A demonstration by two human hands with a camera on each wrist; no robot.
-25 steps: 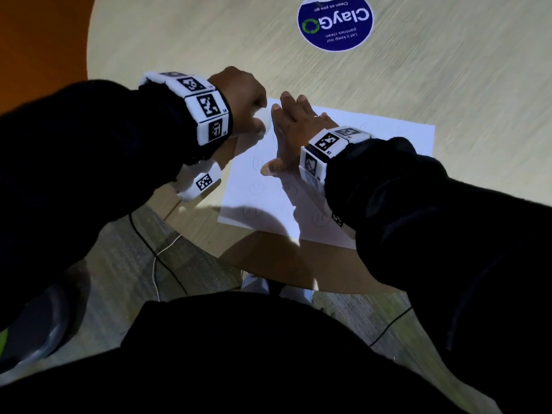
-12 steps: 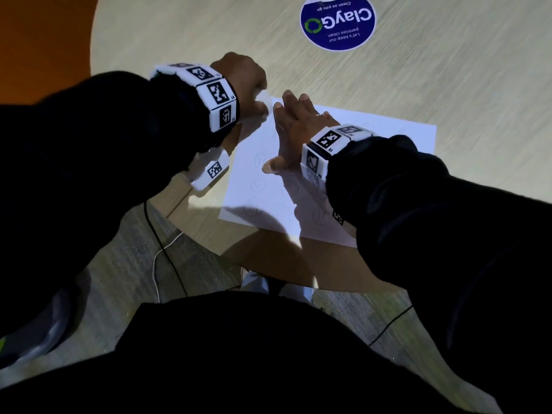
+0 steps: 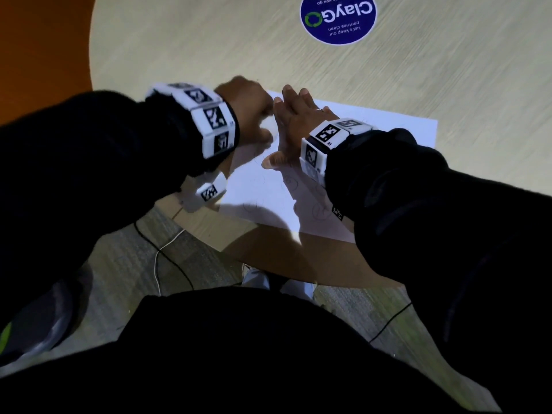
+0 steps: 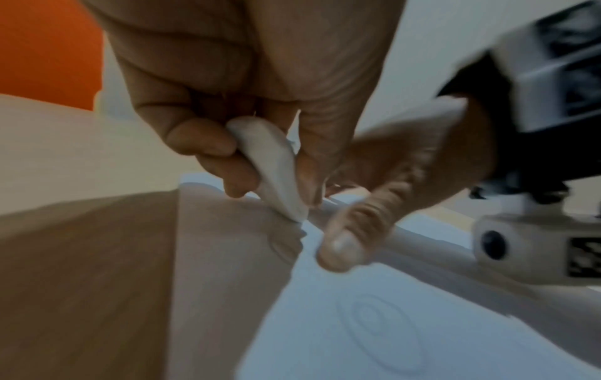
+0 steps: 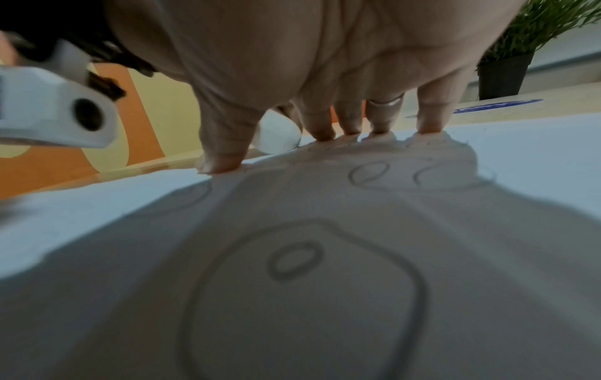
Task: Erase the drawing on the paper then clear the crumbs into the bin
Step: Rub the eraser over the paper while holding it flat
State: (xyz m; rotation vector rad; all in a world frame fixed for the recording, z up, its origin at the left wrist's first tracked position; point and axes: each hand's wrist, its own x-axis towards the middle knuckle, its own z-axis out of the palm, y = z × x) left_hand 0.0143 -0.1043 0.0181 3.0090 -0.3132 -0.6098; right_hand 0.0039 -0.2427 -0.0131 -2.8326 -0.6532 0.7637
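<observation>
Paper (image 3: 352,174): lay flat on the round table (image 3: 209,40), pencilled rings showing, pinned by the right hand (image 3: 295,121) with fingers straight. Eraser (image 4: 276,169): pinched in the left hand (image 3: 245,106), tip touching the paper's far corner. Blue sticker (image 3: 337,16): farther off.

White paper (image 3: 385,130) with grey pencil ovals (image 5: 296,262); white eraser (image 4: 276,167); pale wood-grain bench (image 3: 209,40); blue round sticker (image 3: 337,16), white lettering, green logo.

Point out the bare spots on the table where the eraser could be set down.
Bare table lies between the blue sticker and the paper's far edge, and left of the sticker. It is crowded at the paper's near-left end, where both hands meet.
</observation>
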